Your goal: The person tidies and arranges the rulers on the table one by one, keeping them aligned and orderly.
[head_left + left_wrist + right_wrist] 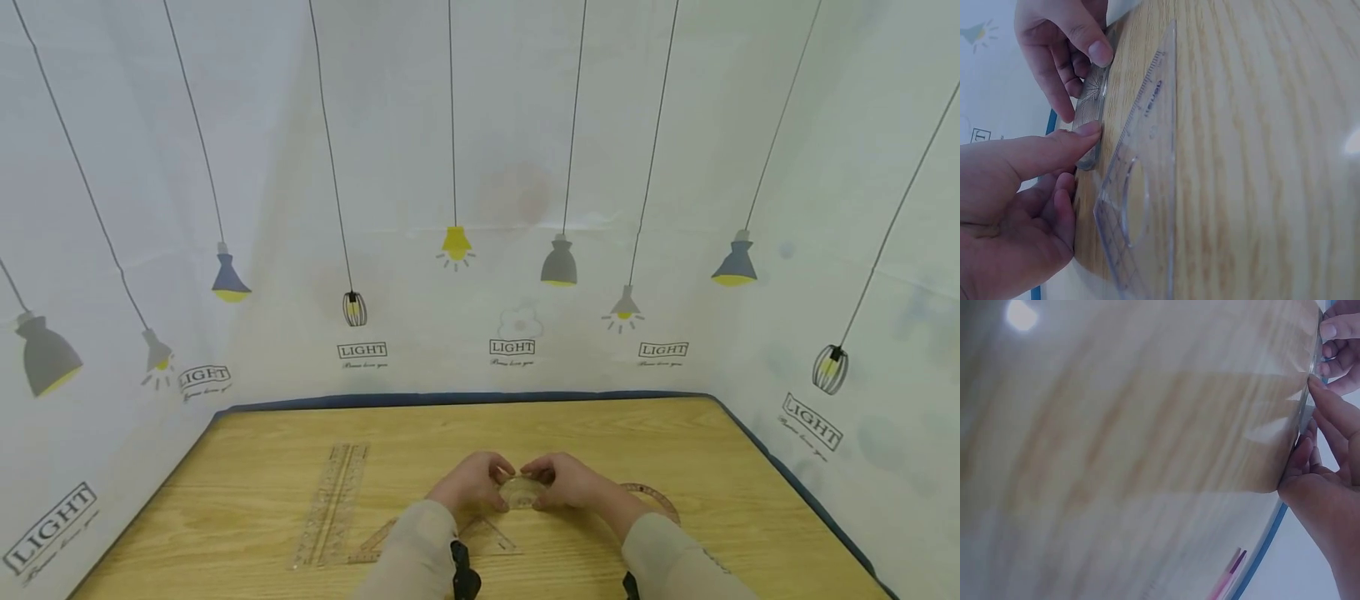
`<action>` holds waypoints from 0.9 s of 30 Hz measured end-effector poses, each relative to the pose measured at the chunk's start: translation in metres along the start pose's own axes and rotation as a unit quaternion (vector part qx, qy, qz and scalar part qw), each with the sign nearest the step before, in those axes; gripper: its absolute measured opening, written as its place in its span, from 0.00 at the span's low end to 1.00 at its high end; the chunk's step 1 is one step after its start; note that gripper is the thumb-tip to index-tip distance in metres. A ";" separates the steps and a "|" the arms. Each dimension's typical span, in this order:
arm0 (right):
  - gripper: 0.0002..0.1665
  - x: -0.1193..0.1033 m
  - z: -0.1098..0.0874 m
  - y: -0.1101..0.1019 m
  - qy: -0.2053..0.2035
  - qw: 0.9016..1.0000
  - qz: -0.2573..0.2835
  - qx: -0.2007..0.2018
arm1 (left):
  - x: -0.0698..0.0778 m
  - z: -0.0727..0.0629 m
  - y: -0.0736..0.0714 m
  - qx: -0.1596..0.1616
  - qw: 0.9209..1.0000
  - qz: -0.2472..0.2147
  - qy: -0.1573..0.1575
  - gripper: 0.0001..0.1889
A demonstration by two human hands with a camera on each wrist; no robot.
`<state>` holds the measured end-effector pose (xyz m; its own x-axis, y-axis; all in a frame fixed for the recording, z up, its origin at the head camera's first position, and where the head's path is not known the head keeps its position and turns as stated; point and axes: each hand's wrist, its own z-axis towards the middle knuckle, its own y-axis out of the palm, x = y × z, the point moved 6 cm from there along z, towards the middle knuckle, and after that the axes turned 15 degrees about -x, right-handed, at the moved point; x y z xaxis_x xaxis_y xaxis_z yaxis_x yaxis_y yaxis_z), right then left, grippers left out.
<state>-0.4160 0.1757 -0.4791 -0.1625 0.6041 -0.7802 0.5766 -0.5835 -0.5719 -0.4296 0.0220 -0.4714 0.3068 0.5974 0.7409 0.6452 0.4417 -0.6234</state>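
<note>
A small clear protractor (520, 493) is held between my two hands near the middle of the table. My left hand (474, 483) pinches its left end, the thumb on the side facing me. At the other end, my right hand (564, 482) grips it between thumb and fingers. Radiating lines show on the protractor (1090, 94) in the left wrist view, where it looks tilted close to the tabletop. Just nearer to me lies a clear set square (1154, 150) with an oval cutout. The right wrist view catches the protractor only as a thin edge.
Clear straight rulers (332, 504) lie on the left of the wooden table (585, 429). More clear set square shows left of my left sleeve. A pinkish curved protractor (658, 497) lies partly behind my right forearm. Lamp-printed cloth (420, 167) rises around the table's back and sides.
</note>
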 end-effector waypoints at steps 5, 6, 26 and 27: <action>0.28 0.001 0.000 0.000 0.006 1.000 -0.003 -0.001 | 0.001 -0.001 0.000 -0.004 1.000 -0.023 -0.018 0.23; 0.27 0.001 0.000 0.000 0.005 1.000 -0.002 -0.002 | 0.001 -0.001 0.001 -0.006 0.999 -0.025 -0.021 0.23; 0.21 -0.007 -0.006 -0.003 -0.028 0.999 0.019 0.004 | 0.006 -0.006 -0.002 0.004 0.998 -0.062 -0.009 0.17; 0.20 -0.007 -0.007 -0.003 -0.034 0.999 0.028 0.002 | 0.006 -0.007 -0.001 0.000 0.998 -0.068 -0.005 0.16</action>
<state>-0.4113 0.1770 -0.4704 -0.1840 0.5331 -0.8258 0.5832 -0.6171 -0.5283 -0.4241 0.0206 -0.4643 0.2092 0.5394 0.8156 0.6806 0.5186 -0.5175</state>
